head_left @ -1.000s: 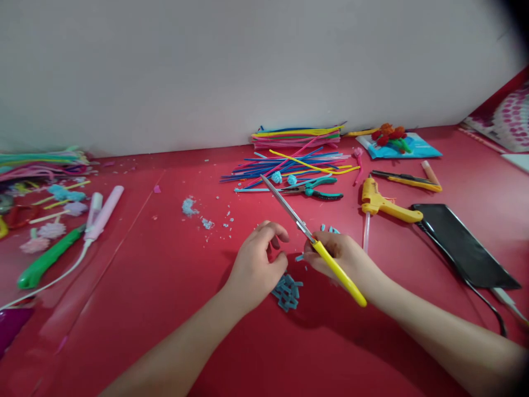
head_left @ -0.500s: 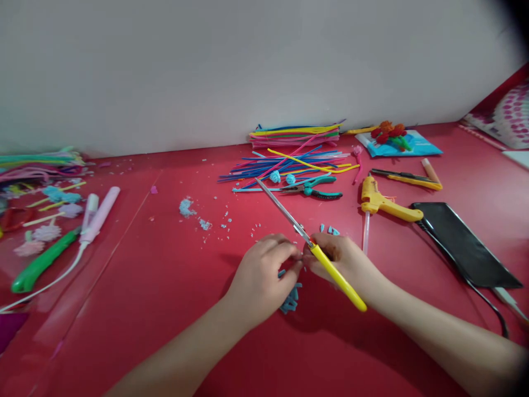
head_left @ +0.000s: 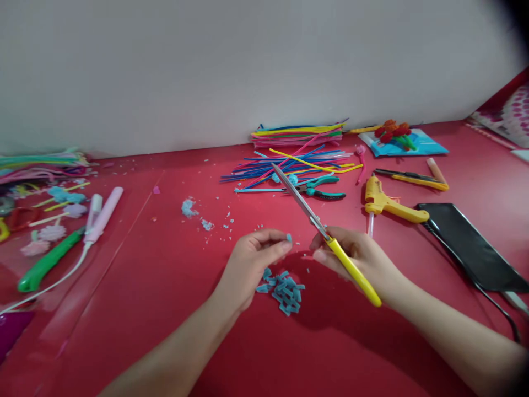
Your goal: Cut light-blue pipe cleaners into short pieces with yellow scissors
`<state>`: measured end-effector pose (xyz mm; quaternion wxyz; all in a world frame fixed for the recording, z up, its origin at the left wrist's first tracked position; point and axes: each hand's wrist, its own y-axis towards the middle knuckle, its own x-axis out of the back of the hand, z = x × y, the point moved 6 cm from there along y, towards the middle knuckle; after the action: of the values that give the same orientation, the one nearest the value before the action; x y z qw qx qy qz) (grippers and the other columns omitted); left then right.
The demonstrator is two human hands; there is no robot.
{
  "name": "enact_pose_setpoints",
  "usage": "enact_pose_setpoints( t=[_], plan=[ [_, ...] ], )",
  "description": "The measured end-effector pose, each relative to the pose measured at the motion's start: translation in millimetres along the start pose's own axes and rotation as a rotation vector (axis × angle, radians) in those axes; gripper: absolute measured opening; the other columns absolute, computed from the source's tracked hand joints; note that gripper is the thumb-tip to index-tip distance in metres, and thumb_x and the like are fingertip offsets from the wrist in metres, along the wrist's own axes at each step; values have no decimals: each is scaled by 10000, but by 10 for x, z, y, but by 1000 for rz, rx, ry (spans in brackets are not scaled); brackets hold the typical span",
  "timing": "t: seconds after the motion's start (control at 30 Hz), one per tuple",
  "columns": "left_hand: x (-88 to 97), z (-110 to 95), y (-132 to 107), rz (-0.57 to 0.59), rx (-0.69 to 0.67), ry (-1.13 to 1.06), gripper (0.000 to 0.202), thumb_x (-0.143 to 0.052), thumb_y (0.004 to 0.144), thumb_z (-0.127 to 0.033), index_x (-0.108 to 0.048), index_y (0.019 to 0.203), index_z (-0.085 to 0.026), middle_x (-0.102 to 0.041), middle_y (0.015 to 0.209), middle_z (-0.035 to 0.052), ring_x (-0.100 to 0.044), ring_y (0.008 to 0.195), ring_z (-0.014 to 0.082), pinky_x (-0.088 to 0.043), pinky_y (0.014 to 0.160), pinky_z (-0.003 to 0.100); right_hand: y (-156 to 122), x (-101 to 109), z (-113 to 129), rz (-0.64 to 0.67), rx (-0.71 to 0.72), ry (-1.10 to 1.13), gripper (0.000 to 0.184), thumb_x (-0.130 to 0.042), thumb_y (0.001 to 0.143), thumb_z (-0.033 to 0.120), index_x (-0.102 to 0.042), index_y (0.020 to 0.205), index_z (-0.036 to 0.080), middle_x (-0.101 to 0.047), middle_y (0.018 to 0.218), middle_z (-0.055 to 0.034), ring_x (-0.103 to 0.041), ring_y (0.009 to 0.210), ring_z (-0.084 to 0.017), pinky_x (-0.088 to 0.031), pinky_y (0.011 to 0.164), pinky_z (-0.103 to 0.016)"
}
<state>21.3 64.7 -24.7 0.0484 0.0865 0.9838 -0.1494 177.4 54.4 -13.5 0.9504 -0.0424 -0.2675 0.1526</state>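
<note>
Between the thumb and fingertips of my left hand (head_left: 257,255) is a small blue piece (head_left: 289,237). My right hand (head_left: 359,255) has the yellow-handled scissors (head_left: 352,270) hooked on it, blades slanting up to the left and closed together. The thumb and fingers of that hand are slightly parted near the handles. On the table below and between my hands lies a loose pile of short blue cut pieces (head_left: 286,292).
Teal-handled pliers (head_left: 324,190) and pipe cleaners (head_left: 285,167) lie ahead. At right are a yellow glue gun (head_left: 388,204), a utility knife (head_left: 417,178) and a black phone (head_left: 475,248). Blue fluff (head_left: 188,208) sits centre-left; a green-handled tool (head_left: 49,262) and a pink device (head_left: 105,215) are further left.
My hands have drawn apart. The left has moved left and now shows the small blue piece, uncovering the pile; the right, with the scissors, has shifted slightly right.
</note>
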Motion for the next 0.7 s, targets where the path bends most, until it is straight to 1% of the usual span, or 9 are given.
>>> enact_pose_setpoints(
  t=[0.07, 0.13, 0.23, 0.37, 0.5, 0.7],
  plan=[
    [64, -11, 14, -57, -15, -117, 100, -651, 643, -192, -627, 739, -174, -570, 634, -31, -481, 554, 59, -379, 558, 179, -7, 38, -1, -5, 30, -138, 275, -516, 721, 461, -446, 726, 195, -409, 551, 56, -360, 473, -78, -249, 433, -201],
    [104, -29, 22, -91, -37, -183, 94, -659, 634, -177, -625, 720, -161, -561, 618, -28, -474, 550, 56, -370, 543, 174, -10, 49, -6, -11, 49, -285, 307, -515, 708, 497, -414, 714, 207, -418, 537, 58, -356, 453, -81, -240, 426, -203],
    [152, -53, 27, -136, -68, -263, 71, -653, 639, -173, -622, 700, -154, -564, 623, -21, -476, 558, 59, -367, 533, 176, -14, 19, -29, -21, 76, -490, 286, -484, 732, 490, -401, 713, 216, -435, 501, 54, -378, 420, -94, -218, 421, -214],
    [205, -62, 28, -167, -96, -326, 65, -636, 657, -162, -634, 721, -172, -587, 685, -19, -497, 604, 64, -393, 596, 191, -22, -45, -95, -59, 156, -723, 276, -419, 773, 483, -432, 768, 208, -512, 527, 14, -470, 433, -131, -197, 432, -238],
    [244, -76, 19, -184, -136, -318, 57, -613, 680, -167, -637, 723, -195, -589, 706, -30, -494, 624, 65, -394, 622, 198, -33, -80, -137, -87, 235, -821, 299, -376, 798, 479, -445, 821, 189, -549, 544, -3, -509, 441, -146, -193, 439, -247],
    [216, -110, 4, -158, -149, -352, 32, -584, 706, -156, -613, 700, -167, -566, 684, -23, -472, 611, 59, -382, 605, 189, -47, -94, -113, -99, 287, -862, 282, -383, 798, 468, -425, 803, 189, -546, 539, 0, -519, 446, -151, -190, 442, -250]
  ],
)
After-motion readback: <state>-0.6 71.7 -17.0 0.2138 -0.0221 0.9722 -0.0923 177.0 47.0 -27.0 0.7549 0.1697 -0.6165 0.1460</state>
